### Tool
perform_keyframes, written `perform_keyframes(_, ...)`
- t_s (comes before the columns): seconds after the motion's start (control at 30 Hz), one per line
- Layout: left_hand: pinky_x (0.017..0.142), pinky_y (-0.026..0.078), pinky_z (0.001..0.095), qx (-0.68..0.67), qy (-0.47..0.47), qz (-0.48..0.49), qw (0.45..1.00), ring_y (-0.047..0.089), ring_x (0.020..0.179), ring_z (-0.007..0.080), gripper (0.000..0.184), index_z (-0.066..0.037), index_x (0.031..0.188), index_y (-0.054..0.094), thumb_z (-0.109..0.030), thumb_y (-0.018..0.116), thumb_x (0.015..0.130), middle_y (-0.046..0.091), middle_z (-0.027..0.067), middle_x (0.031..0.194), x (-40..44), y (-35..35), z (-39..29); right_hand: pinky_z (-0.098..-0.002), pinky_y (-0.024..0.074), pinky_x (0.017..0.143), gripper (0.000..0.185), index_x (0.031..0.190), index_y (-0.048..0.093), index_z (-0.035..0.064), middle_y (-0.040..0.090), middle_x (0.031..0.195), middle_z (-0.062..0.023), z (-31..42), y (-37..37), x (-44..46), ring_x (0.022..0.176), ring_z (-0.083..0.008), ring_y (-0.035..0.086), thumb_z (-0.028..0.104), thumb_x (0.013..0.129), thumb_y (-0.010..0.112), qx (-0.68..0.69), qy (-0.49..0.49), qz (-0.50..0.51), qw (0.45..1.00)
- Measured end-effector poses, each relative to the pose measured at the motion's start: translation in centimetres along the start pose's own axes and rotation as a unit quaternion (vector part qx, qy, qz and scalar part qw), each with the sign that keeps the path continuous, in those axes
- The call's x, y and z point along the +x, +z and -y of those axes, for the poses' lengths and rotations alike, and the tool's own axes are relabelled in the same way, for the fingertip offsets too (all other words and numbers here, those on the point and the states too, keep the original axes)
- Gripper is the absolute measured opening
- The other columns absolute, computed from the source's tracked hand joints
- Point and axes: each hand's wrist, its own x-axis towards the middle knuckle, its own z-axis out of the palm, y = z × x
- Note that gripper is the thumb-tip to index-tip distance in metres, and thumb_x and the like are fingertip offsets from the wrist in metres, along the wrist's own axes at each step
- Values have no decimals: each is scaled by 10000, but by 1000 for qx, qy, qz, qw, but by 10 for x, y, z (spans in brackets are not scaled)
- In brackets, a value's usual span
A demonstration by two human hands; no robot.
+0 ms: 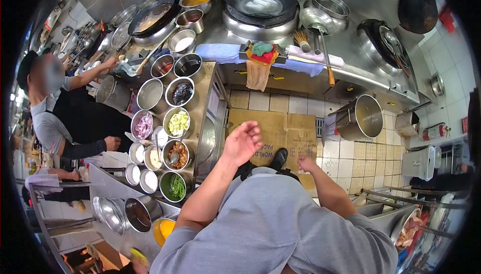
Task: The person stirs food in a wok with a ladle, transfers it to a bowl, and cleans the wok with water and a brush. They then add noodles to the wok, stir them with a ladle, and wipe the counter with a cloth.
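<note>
My left hand is raised in front of my body, palm up, fingers loosely bent and a little apart, with nothing in it. It is nearest to the steel table with several seasoning and ingredient pots. My right hand hangs lower by my side, fingers curled in, and no object shows in it. On the table to my left stand pots of chopped green onion, diced purple onion, brown cooked pieces with a spoon, and cut green vegetable. Neither hand touches any of them.
Ahead, a wok with steaming liquid sits on the range. A strainer and a ladle in a second wok lie to the right. A tall steel pot stands low at right. Cardboard covers the floor. A co-worker stands at left.
</note>
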Motion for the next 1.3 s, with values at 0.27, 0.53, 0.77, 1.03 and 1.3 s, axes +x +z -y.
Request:
perform_keyframes(0.27, 711, 364, 286, -50, 10, 275, 960, 415, 701, 102, 305, -107, 1022, 539, -348, 422, 876, 463, 1, 809, -24, 83, -16, -269, 438, 449, 227, 951, 547, 72, 594, 767, -51, 15, 5, -45, 589, -142, 576, 237, 823, 457, 2, 119, 14, 993)
perform_keyframes(0.53, 675, 393, 280, -38, 2, 143, 989, 453, 721, 110, 222, -69, 989, 575, -238, 491, 872, 536, 3, 830, -39, 103, -11, -269, 439, 446, 238, 971, 542, 61, 599, 784, -62, 9, 5, -50, 601, -150, 582, 222, 820, 452, -2, 122, 14, 992)
perform_keyframes(0.77, 656, 368, 271, 24, 29, 129, 991, 427, 703, 104, 135, -100, 914, 587, -201, 563, 828, 511, -12, 771, -46, 110, -6, -268, 442, 470, 262, 1001, 543, 69, 596, 816, -65, 5, 1, -42, 640, -158, 589, 230, 814, 457, 24, 120, 9, 992)
perform_keyframes(1.03, 659, 363, 272, 21, 22, 140, 990, 400, 707, 103, 101, -110, 845, 564, -201, 590, 811, 429, -24, 725, -56, 121, -8, -280, 448, 492, 279, 1010, 537, 64, 599, 832, -72, 8, 3, -50, 643, -162, 589, 258, 826, 459, 12, 119, 16, 993)
perform_keyframes(1.3, 686, 352, 279, -5, 10, 192, 981, 383, 706, 100, 108, -120, 814, 545, -217, 593, 810, 425, -35, 732, -58, 124, -11, -285, 446, 484, 281, 1018, 535, 62, 598, 816, -66, -2, 7, -44, 619, -149, 574, 254, 825, 462, 20, 127, 22, 991)
